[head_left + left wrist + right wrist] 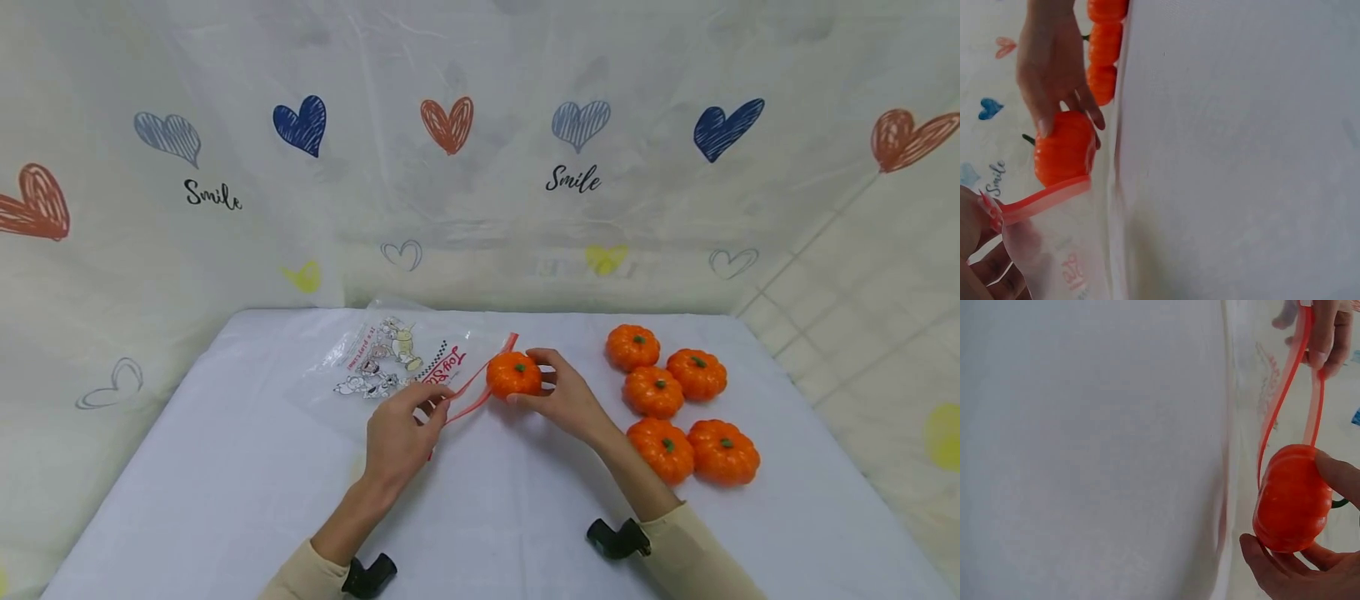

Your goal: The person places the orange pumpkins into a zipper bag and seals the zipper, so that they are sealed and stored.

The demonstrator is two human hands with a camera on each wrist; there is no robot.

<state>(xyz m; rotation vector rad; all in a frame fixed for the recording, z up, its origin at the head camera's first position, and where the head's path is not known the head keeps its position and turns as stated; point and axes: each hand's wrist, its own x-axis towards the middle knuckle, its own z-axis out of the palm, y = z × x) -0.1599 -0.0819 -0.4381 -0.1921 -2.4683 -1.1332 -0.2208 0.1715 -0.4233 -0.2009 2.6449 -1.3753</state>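
A small orange pumpkin (513, 375) with a green stem is held in my right hand (564, 397), thumb on one side and fingers on the other. It is right at the mouth of a clear plastic zip bag (315, 385) with printed cartoon figures and a red zip strip (474, 403). My left hand (405, 433) pinches the bag's edge by the red strip, and the mouth gapes. In the right wrist view the pumpkin (1292, 500) sits against the parted red strips (1284, 394). The left wrist view shows the left hand (982, 250) holding the strip's end.
Several more orange pumpkins (654, 392) stand grouped on the right of the white-covered table (225, 467). Behind the table hangs a pale backdrop (495, 208) printed with hearts and lettering. Dark wrist devices (618, 539) sit near both sleeves.
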